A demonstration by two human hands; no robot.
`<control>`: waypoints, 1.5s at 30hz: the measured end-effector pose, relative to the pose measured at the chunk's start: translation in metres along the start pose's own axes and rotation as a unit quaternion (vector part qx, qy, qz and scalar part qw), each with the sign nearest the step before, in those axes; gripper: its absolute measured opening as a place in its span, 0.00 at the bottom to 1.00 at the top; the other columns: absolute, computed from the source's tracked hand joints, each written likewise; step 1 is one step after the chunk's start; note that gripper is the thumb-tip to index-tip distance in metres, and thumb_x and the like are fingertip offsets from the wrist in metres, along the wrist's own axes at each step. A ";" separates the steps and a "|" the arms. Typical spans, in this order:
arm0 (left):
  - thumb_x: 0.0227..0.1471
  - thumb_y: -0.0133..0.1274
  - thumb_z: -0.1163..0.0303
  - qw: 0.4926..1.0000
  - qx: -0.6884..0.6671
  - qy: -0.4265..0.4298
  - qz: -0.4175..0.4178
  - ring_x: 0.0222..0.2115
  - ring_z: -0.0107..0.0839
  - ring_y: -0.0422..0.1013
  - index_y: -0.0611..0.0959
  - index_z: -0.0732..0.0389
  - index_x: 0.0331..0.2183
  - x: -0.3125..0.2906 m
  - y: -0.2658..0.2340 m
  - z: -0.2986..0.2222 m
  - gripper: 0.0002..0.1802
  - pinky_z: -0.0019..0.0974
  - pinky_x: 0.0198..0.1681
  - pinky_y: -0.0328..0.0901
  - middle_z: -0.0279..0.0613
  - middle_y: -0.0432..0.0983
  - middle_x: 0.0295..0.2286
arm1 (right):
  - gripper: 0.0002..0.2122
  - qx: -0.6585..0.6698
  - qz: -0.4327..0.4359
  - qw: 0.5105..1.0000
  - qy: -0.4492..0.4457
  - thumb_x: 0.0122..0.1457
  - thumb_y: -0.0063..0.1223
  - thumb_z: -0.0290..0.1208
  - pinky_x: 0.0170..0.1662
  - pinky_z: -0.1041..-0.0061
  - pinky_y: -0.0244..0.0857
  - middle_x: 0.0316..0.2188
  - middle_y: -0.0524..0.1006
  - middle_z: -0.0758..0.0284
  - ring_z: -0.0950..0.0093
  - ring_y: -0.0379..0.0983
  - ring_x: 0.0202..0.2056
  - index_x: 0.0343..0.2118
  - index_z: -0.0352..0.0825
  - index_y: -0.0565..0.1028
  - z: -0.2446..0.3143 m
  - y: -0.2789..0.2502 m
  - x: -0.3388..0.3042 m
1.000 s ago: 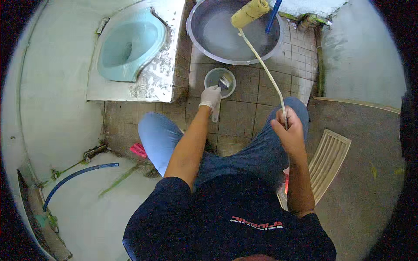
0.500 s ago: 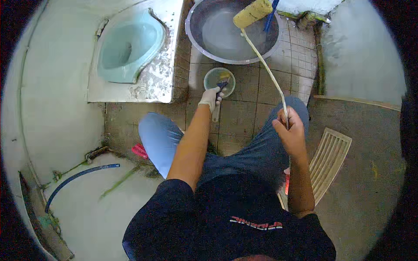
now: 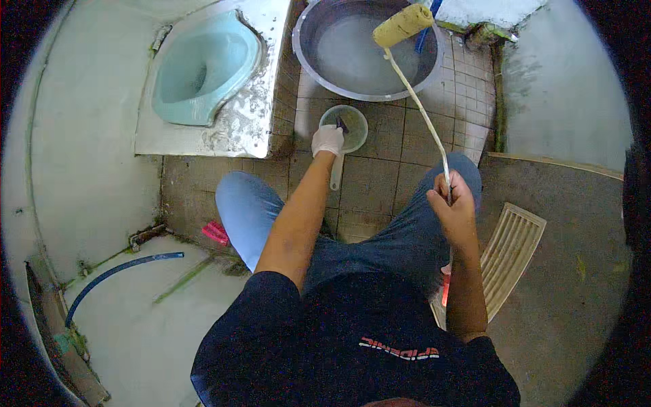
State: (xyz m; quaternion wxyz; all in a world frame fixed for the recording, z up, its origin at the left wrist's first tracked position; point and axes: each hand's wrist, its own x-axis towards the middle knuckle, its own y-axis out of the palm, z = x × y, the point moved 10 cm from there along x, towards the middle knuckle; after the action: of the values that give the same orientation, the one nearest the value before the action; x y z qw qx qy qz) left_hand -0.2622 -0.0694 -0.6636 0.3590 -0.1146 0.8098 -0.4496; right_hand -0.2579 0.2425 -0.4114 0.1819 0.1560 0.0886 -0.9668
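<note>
My left hand, in a pale glove, is closed around a paintbrush with a dark handle. It sits over the near left rim of a whitish plastic dipper on the tiles, and the brush end is inside; its bristles are hard to make out. Toward me points the dipper's handle. Bare and resting by my right knee, my right hand grips a paint roller. The roller's thin pale rod runs up and away, holding its yellow sleeve above the big basin.
A large grey basin stands ahead, with a blue object at its far right. On the left, a light blue squat toilet sits in a raised platform. Nearby are a blue hose, a pink item and a ribbed beige panel.
My left hand has turned and shifted slightly left, and the brush's yellow bristles no longer show plainly. The right hand keeps its hold on the roller, almost still.
</note>
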 end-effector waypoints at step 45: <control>0.50 0.48 0.62 0.946 -0.322 0.018 0.012 0.23 0.32 0.73 0.78 0.61 0.44 -0.004 0.016 0.006 0.21 0.35 0.31 0.66 0.47 0.78 0.26 | 0.12 -0.029 0.000 1.000 0.004 0.48 0.53 0.21 0.26 0.83 0.51 0.19 0.57 0.76 0.85 0.53 0.22 0.22 0.39 0.59 -0.009 -0.001 0.004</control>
State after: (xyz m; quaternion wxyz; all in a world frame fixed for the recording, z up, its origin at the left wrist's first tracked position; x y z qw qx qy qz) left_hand -0.2531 -0.0621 -0.6765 0.2936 -0.2063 0.9192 -0.1622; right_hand -0.2597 0.2443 -0.4211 0.1861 0.1549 0.1178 -0.9631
